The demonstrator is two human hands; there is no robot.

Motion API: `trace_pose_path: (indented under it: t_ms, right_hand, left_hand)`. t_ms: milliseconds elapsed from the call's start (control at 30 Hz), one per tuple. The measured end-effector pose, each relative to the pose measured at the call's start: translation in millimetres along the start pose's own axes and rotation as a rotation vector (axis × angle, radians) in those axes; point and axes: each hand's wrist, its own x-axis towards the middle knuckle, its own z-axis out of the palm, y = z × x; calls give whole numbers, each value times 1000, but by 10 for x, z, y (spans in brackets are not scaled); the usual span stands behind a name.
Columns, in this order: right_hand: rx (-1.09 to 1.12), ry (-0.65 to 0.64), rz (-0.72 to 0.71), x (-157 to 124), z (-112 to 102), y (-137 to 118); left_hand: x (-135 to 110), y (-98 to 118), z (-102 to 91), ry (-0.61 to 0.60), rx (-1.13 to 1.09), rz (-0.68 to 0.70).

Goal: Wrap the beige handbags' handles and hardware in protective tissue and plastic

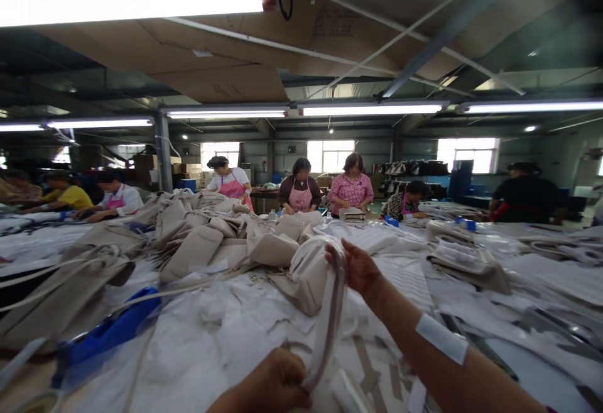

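Note:
A long beige-grey strap (327, 322), pale and shiny along one side, runs between my two hands. My left hand (277, 378), low at the front, is closed in a fist round its lower end. Higher up and farther forward, my right hand (360, 266) pinches the strap where it bends over. A white patch (443, 337) is stuck on my right forearm. Just behind the strap lies a beige bag (304, 284) with white wrapping on it. White plastic sheeting (207, 331) and several beige strips (367, 369) lie beneath my hands.
Beige bags (198, 249) are heaped at centre left. A blue tape dispenser (110, 331) stands front left. More bags (466, 262) and white padding sheets (400, 275) lie on the right. Several people (301, 193) work across the table. A bright tube lamp (132, 1) hangs overhead.

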Motion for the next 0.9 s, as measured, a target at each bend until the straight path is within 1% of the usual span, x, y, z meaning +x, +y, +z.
trace_pose_path:
  t_ms: [133, 233, 333, 433, 500, 567, 667, 733, 833, 900]
  right_hand:
    - [-94, 34, -164, 72, 242, -659]
    - [-177, 36, -276, 43, 455, -1060]
    - [-260, 31, -343, -40, 625, -1358]
    - [-339, 32, -395, -132, 700, -1507]
    - [-386, 35, -416, -177, 700, -1505]
    - [-417, 31, -420, -205, 681, -1432]
    - [-436, 2, -417, -228, 684, -1245]
    - [-408, -13, -419, -239, 738, -1104]
    - [-345, -37, -381, -251, 893, -894]
    - [-346, -46, -336, -245, 1011, -749]
  left_hand:
    - [104, 6, -120, 86, -28, -47]
    - [253, -18, -210, 161, 7, -68]
    - [418, -87, -277, 239, 61, -77]
    - [564, -177, -330, 328, 113, -117]
    - [636, -237, -367, 388, 152, -162]
    - [676, -291, -414, 444, 198, -218]
    - [673, -348, -501, 522, 284, -311]
    - [633, -357, -557, 554, 340, -366]
    - [543, -298, -630, 538, 388, -394]
    - [482, -179, -686, 500, 393, -345]
